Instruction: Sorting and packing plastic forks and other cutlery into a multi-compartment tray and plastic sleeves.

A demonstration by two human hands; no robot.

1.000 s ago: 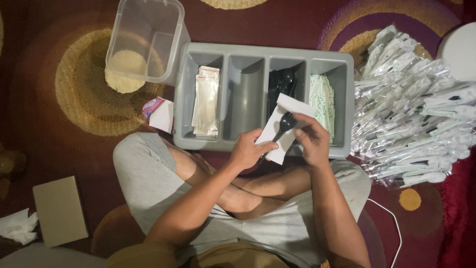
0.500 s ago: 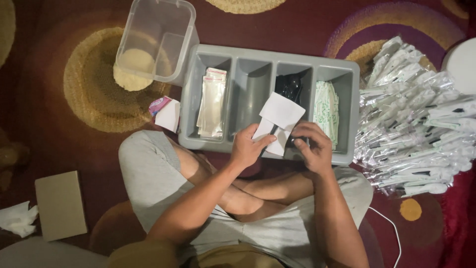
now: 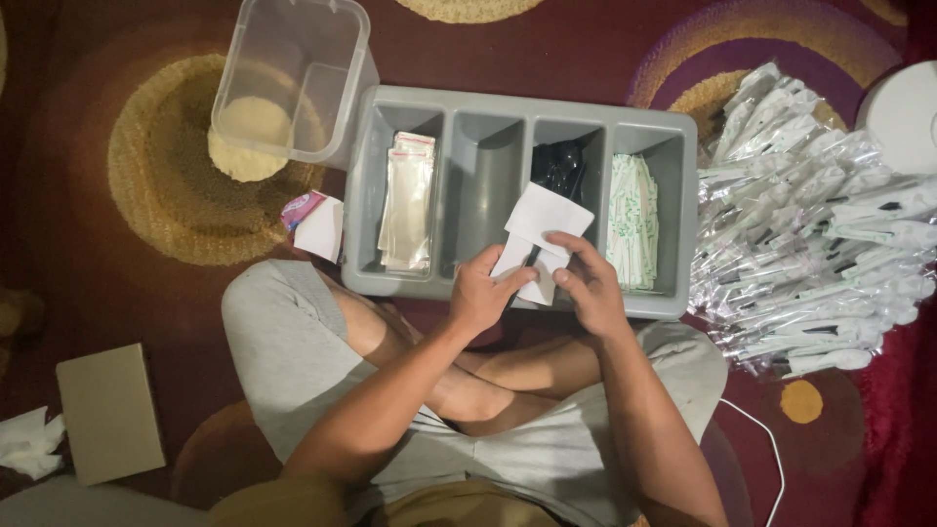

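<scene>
I sit cross-legged on a patterned carpet. Both hands hold a white paper napkin (image 3: 540, 231) folded around a black plastic utensil whose handle shows between the fingers. My left hand (image 3: 480, 291) pinches the napkin's lower left side. My right hand (image 3: 588, 283) grips its right side. They hover over the front edge of a grey four-compartment tray (image 3: 488, 146). Its compartments hold clear plastic sleeves (image 3: 407, 200), nothing, black utensils (image 3: 559, 164), and green-printed white packets (image 3: 632, 222).
A large heap of wrapped cutlery packs (image 3: 815, 254) lies right of the tray. A clear plastic tub (image 3: 293, 78) stands at the tray's far left corner. A small pink-and-white packet (image 3: 314, 222), a brown card (image 3: 109, 412), crumpled tissue (image 3: 29, 441) and a white cable (image 3: 766, 444) lie around me.
The napkin has been folded tighter over the black utensil, which showed more a second ago. Both hands stay on it and have shifted slightly nearer my lap.
</scene>
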